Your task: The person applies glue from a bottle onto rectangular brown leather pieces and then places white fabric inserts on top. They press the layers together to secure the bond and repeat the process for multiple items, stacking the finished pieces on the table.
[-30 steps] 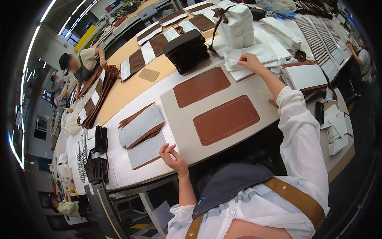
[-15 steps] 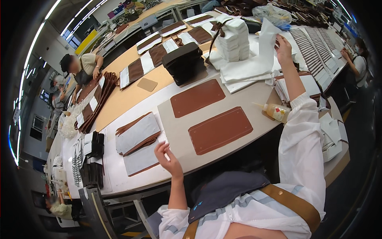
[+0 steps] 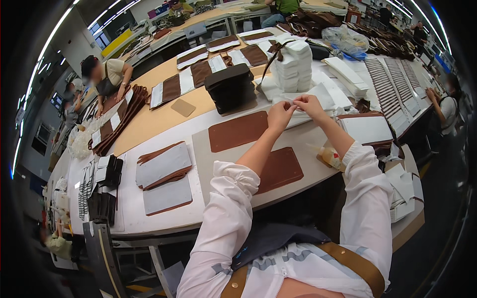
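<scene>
My left hand (image 3: 280,116) and my right hand (image 3: 309,106) meet over the far side of the table, fingertips pinched together at the edge of a thin white sheet (image 3: 323,93). Much of that sheet is hidden behind the fingers. Two brown leather-like panels lie flat on the grey board: the far panel (image 3: 237,131) sits beside my left wrist, while the near panel (image 3: 281,171) is partly covered by my left forearm. Behind my hands rises a tall stack of folded white pieces (image 3: 293,62). A bottle of yellowish liquid (image 3: 330,157) lies by my right forearm.
A dark brown stack (image 3: 229,87) stands left of the white one. Grey-backed brown panels (image 3: 164,166) lie to the left, near black bundles (image 3: 107,184). At right are white-topped brown panels (image 3: 365,130). A co-worker (image 3: 112,82) bends over brown pieces at far left.
My right hand has brought the white sheet down and left from the stack's right side. My left hand has risen from the table's front edge to join it at the sheet.
</scene>
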The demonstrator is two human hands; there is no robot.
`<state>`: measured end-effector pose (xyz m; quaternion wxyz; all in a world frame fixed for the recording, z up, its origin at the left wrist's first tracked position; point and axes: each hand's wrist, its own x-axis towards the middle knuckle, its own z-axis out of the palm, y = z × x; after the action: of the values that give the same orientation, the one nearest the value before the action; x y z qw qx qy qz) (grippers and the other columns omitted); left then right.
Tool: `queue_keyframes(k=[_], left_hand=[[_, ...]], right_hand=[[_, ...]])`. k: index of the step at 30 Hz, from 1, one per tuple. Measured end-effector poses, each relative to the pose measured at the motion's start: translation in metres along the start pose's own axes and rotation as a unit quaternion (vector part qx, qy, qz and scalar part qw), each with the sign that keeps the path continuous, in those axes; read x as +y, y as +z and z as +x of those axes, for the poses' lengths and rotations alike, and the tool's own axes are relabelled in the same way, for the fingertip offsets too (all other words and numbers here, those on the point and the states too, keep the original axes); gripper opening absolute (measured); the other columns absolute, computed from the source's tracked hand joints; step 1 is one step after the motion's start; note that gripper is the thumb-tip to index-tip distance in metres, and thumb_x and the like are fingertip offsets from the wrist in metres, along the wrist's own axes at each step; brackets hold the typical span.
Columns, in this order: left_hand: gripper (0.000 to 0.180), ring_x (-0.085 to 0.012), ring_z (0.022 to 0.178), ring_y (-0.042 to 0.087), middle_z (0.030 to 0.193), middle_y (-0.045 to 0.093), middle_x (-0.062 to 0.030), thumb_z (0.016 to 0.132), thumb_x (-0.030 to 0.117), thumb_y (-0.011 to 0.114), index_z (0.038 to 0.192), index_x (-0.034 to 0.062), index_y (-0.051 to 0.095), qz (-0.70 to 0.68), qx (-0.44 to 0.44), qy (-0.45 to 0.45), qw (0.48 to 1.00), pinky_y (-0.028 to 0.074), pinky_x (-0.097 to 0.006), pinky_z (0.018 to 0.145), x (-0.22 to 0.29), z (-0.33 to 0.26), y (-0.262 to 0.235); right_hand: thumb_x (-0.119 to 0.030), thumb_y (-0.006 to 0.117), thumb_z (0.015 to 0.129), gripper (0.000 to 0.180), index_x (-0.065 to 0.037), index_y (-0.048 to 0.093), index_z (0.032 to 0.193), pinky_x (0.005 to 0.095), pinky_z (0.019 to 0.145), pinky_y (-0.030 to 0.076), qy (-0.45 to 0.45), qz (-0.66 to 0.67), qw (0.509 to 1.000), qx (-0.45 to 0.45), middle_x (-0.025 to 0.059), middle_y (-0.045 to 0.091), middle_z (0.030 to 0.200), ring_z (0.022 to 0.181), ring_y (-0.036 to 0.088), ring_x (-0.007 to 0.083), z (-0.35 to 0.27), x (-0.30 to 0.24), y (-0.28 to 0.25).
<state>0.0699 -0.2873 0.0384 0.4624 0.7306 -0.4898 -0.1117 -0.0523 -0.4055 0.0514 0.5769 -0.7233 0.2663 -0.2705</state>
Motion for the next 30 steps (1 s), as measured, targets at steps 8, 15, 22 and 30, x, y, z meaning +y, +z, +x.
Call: queue_keyframes(k=[8, 15, 22, 30], left_hand=[[0.021, -0.0181, 0.07, 0.071, 0.08, 0.074, -0.0077, 0.092, 0.022, 0.061, 0.094, 0.0014, 0.066, -0.063, 0.017, -0.082, 0.995, 0.053, -0.032, 0.066, -0.03, -0.007, 0.005], [0.023, -0.0169, 0.068, 0.072, 0.082, 0.074, -0.0089, 0.095, 0.02, 0.055, 0.097, -0.0007, 0.064, -0.226, -0.025, -0.204, 0.952, 0.053, -0.03, 0.059, -0.034, -0.001, 0.012], [0.037, -0.0217, 0.071, 0.071, 0.079, 0.074, -0.008, 0.096, 0.033, 0.054, 0.099, -0.0018, 0.067, -0.065, -0.101, -0.187, 0.975, 0.054, -0.036, 0.068, -0.04, -0.004, -0.004], [0.076, -0.0211, 0.116, 0.061, 0.128, 0.064, -0.0119, 0.101, 0.064, 0.032, 0.134, 0.0005, 0.056, -0.435, -0.335, -0.042, 0.835, 0.048, -0.032, 0.089, 0.098, -0.047, -0.058]], right_hand=[[-0.012, 0.061, 0.093, 0.016, -0.002, 0.066, 0.105, 0.0304, 0.072, 0.052, 0.108, 0.193, 0.968, 0.118, 0.0047, 0.066, 0.094, 0.084, 0.063, 0.0146, 0.016, 0.019, -0.01], [-0.006, 0.051, 0.09, 0.035, 0.006, 0.052, 0.123, 0.0434, 0.068, 0.059, -0.017, 0.412, 0.691, 0.594, 0.0166, 0.064, 0.116, 0.093, 0.07, 0.0303, 0.054, -0.001, -0.237], [-0.023, 0.059, 0.099, 0.028, 0.002, 0.064, 0.109, 0.027, 0.074, 0.05, -0.219, 0.03, 0.798, 0.561, 0.0084, 0.068, 0.096, 0.083, 0.064, 0.0151, -0.001, -0.089, -0.249], [-0.022, 0.054, 0.103, 0.023, -0.001, 0.059, 0.109, 0.0245, 0.057, 0.042, -0.309, -0.075, 0.921, 0.224, 0.0033, 0.064, 0.073, 0.063, 0.051, 0.0061, -0.044, -0.149, -0.078]])
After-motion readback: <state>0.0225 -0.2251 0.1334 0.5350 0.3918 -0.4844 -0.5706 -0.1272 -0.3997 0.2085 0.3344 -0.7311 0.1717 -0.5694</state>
